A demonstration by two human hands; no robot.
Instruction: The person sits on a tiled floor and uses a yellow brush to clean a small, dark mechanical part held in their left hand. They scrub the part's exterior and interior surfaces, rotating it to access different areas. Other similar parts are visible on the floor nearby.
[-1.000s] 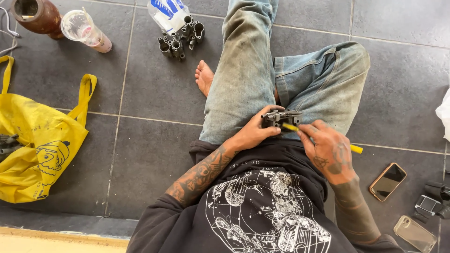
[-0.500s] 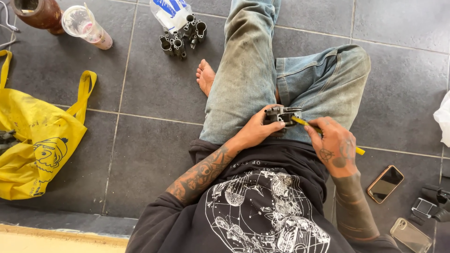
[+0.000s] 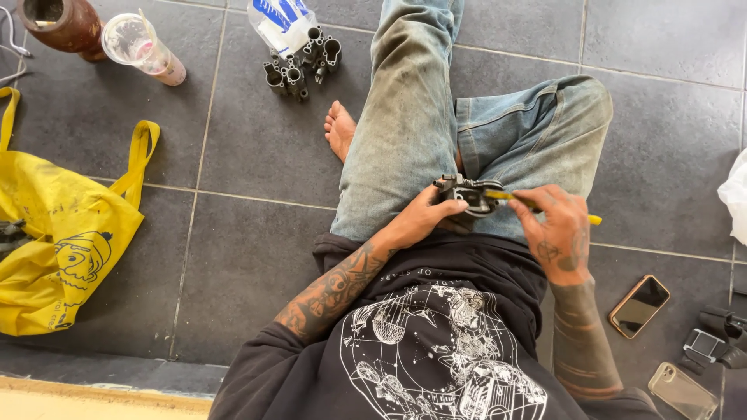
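I sit on a dark tiled floor with my legs in faded jeans (image 3: 412,124). My left hand (image 3: 424,218) grips a small dark metal part (image 3: 467,193) against my lap. My right hand (image 3: 556,229) holds a yellow-handled tool (image 3: 593,219), and its tip is set into the right side of the metal part. The two hands are close together over my thigh.
A cluster of grey metal tube parts (image 3: 299,66) and a white-and-blue bag (image 3: 280,22) lie ahead. A plastic cup (image 3: 144,48) and a brown pot (image 3: 58,23) stand far left, above a yellow bag (image 3: 62,241). Two phones (image 3: 640,305) (image 3: 685,389) and a dark device (image 3: 712,342) lie at right.
My right hand has shifted slightly and turned the yellow tool at the metal part. My left hand keeps the same hold.
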